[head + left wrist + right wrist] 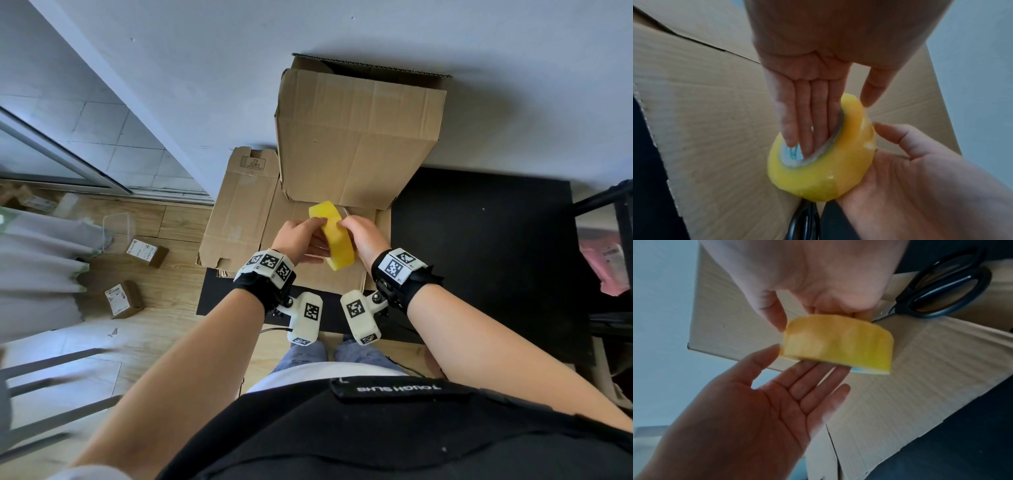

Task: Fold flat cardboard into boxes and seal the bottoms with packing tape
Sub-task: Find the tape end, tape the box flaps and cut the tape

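Observation:
A yellow roll of packing tape (334, 236) is held between both hands above flat cardboard (239, 212) on the black table (479, 257). My left hand (308, 236) lies with straight fingers (807, 113) against the roll's side and cardboard core, thumb near the rim. My right hand (351, 229) grips the roll's outer band from the other side, a fingertip (885, 128) at the tape's edge. A folded brown box (356, 137) stands behind the hands against the wall, flaps up.
Black-handled scissors (941, 293) lie on the cardboard just beyond the right hand. Small parcels (147, 251) and a clear plastic tub (118, 229) sit on the wooden floor at left. A dark rack with a pink item (609, 267) stands at right.

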Available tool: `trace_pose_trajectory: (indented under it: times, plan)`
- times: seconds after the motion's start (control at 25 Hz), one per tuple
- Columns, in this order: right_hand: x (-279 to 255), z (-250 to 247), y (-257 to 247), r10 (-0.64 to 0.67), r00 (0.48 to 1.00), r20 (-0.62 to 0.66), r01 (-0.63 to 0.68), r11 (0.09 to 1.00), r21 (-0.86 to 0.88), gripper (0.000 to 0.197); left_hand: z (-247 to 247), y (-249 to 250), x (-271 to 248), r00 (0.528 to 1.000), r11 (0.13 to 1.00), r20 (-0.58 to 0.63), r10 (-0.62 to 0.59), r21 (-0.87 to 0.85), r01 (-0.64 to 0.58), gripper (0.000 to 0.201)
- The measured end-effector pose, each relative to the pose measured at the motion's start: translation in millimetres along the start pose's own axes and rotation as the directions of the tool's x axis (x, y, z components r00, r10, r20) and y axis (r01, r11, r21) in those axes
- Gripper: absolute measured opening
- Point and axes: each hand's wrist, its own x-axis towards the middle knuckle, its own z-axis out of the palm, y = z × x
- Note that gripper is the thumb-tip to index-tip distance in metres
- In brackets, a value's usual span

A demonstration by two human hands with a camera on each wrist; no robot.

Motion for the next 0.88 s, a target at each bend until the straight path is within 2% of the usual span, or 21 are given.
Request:
trace_pose_trajectory:
  times: [0.16, 0.24, 0.28, 0.36, 0.44, 0.48, 0.56, 0.68, 0.76, 0.88]
  plan:
    - [-3, -2, 6, -0.059, 0.998, 0.019, 0.061, 0.994, -0.096, 0.015, -3, -5, 2, 0.999, 0.993, -0.006, 0.037, 0.113, -0.036, 0.049]
    - [-5, 1, 8, -0.043, 0.999, 0.029, 0.045, 0.997, -0.058, 0.012, -8, -8, 4, 0.988, 0.959, -0.086, 0.129, 0.263, -0.102, 0.053]
    - [-5, 2, 9, -0.016, 0.999, 0.029, 0.016, 1.0, 0.006, 0.011, -10, -10, 5, 0.963, 0.913, -0.152, 0.223, 0.377, -0.153, 0.052]
    - [-6, 4, 7, 0.019, 0.999, 0.047, -0.026, 0.991, 0.134, 0.013, -14, -11, 5, 0.852, 0.755, -0.198, 0.484, 0.587, -0.292, 0.046]
    - [-7, 2, 4, 0.008, 1.0, 0.026, -0.01, 0.998, 0.065, 0.012, -15, -10, 9, 0.737, 0.568, -0.063, 0.673, 0.681, -0.461, 0.035]
    - [-7, 0, 4, -0.014, 1.0, 0.016, 0.014, 1.0, 0.025, 0.011, -14, -9, 10, 0.711, 0.498, 0.024, 0.703, 0.697, -0.516, 0.028]
    - [-5, -5, 4, -0.035, 0.999, 0.006, 0.036, 0.999, -0.014, 0.013, -13, -9, 13, 0.716, 0.456, 0.125, 0.686, 0.694, -0.558, 0.023]
    - [-2, -11, 6, -0.029, 1.0, 0.008, 0.03, 0.997, -0.076, 0.021, -11, -11, 12, 0.741, 0.422, 0.201, 0.641, 0.715, -0.558, 0.027]
    - [1, -13, 4, -0.023, 0.999, -0.043, 0.016, 0.989, -0.147, 0.025, -12, -7, 10, 0.77, 0.386, 0.271, 0.577, 0.741, -0.549, 0.026]
    - [9, -15, 5, -0.108, 0.991, -0.077, 0.075, 0.935, -0.346, 0.031, -15, 0, 9, 0.82, 0.419, 0.356, 0.449, 0.727, -0.545, 0.024]
